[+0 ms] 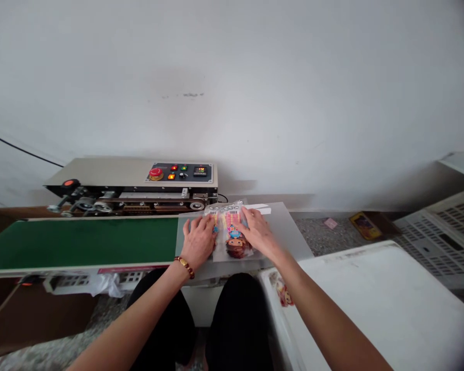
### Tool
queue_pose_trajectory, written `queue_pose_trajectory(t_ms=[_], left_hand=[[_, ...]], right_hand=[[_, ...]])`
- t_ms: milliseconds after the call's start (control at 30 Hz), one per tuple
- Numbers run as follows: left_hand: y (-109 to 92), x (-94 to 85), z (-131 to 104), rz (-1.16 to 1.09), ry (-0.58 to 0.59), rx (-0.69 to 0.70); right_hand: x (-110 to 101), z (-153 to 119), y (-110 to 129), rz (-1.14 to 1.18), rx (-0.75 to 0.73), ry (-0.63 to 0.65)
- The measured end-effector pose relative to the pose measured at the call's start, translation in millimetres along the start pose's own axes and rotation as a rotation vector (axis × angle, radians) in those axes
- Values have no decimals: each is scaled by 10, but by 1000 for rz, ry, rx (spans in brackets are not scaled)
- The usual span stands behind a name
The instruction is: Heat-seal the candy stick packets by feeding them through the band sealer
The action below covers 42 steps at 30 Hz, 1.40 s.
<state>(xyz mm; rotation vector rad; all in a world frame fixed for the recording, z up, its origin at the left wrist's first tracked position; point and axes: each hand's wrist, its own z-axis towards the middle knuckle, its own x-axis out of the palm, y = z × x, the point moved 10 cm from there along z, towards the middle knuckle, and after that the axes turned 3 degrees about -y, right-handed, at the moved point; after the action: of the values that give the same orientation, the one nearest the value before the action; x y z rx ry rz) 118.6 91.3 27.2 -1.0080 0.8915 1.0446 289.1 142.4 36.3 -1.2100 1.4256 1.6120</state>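
Two clear plastic bags lie side by side on a translucent sheet. The right plastic bag (235, 242) shows a pink and yellow printed card and a brown-haired cartoon figure. My right hand (258, 231) rests on its right side, thumb and fingers apart on the plastic. Beside it, the left plastic bag (213, 217) is mostly covered by my left hand (199, 238), whose fingers lie spread over it. A beaded bracelet (184, 266) circles my left wrist. The bags' top edges lie close to the right end of a band sealing machine (112, 172). What is under my palms is hidden.
A green conveyor belt (88, 239) runs left along the machine, with rollers and a lit control panel (180, 172) behind it. The translucent sheet (290, 234) extends right. A white lidded box (375, 293) stands at my right; crates (441, 232) stand further right. A cardboard box (42, 314) sits lower left.
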Motion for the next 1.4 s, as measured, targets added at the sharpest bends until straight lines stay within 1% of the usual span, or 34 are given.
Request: queue_pose_trajectory(t_ms=[67,133,167,233,300,367,467,567,633,667,700,733,767,800,867,933,1000,1033,1100,1167,1300,1400], left_hand=[[-5,2,44,-32,25,62],[-29,26,82,-68,63,135],[-35,38,93,-80,76,158],[-5,48,100,-80,72,154],[50,49,85,-69,48,129],[126,49,53,-69,28,120],[315,42,-10,-101,28,145],[626,-25,-80,-109,38,132],[838,-135,-114,-61,8,74],[918,-211,-122,-26,-26,31],[955,-282,-125,2,-62,-4],[934,-333,-119,11,-89,-18],[853,-352,-103,-5,-102,-5],[723,-337,-79,-43,-99,31],[385,-228,-26,-137,-58,134],[91,-86,11,-177,-19,201],[-93,40,20,-159,7,229],[-142,84,13,-143,15,237],[-152,115,-13,-111,14,235],[-65,88,-40,-74,7,211],[169,-9,-59,-28,21,165],[208,-44,-29,-78,14,177]], right_hand=[[-115,-5,100,-82,-23,-35],[-185,-23,295,-163,-146,-65],[-181,-43,408,-196,-236,-66],[-120,-99,580,-246,-398,-53],[-66,-136,652,-277,-481,-60],[-41,-145,686,-297,-517,-73],[-12,-122,797,-321,-569,-61],[47,-36,972,-321,-595,-23],[111,28,1083,-310,-596,10],[138,49,1125,-301,-593,20],[153,58,1157,-291,-592,20],[152,53,1175,-281,-590,6],[136,34,1175,-272,-587,-19],[113,3,1157,-268,-584,-46],[77,-76,1069,-275,-565,-76],[76,-144,937,-293,-524,-57],[89,-184,814,-304,-479,-25],[95,-192,768,-305,-462,-15],[111,-194,720,-301,-451,-11],[125,-185,711,-293,-466,-26],[139,-156,672,-286,-476,-73],[156,-148,646,-288,-480,-78]])
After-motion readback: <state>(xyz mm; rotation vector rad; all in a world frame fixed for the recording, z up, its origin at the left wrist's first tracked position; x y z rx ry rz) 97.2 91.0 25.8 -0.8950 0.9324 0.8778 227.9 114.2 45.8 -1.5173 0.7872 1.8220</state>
